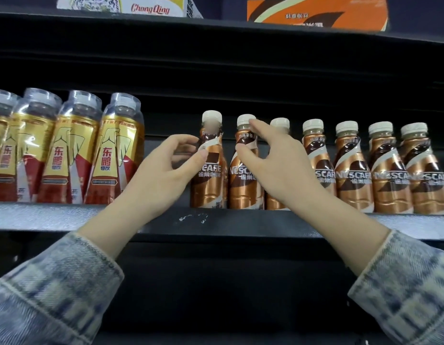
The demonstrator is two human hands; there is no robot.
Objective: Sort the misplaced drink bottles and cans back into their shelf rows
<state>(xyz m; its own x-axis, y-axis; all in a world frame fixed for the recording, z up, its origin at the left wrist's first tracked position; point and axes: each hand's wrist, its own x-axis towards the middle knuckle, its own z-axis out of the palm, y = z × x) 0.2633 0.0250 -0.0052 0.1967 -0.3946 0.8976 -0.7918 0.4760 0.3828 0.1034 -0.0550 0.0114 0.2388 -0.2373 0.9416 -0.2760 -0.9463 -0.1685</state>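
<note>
A row of bronze Nescafe coffee bottles with white caps stands on the dark shelf (241, 221). My left hand (166, 170) curls at the neck of the leftmost Nescafe bottle (212, 175), thumb and forefinger pinching its label. My right hand (270, 160) grips the second Nescafe bottle (243, 185), thumb on its shoulder and forefinger by the cap. It hides most of the third bottle (280, 123). Further right stand several more Nescafe bottles (387, 175).
Several gold-and-red energy drink bottles (66, 150) with clear overcaps fill the shelf's left part, with a gap between them and the coffee row. On the shelf above sit a white carton (146, 6) and an orange carton (315, 13). Denim sleeves cover both forearms.
</note>
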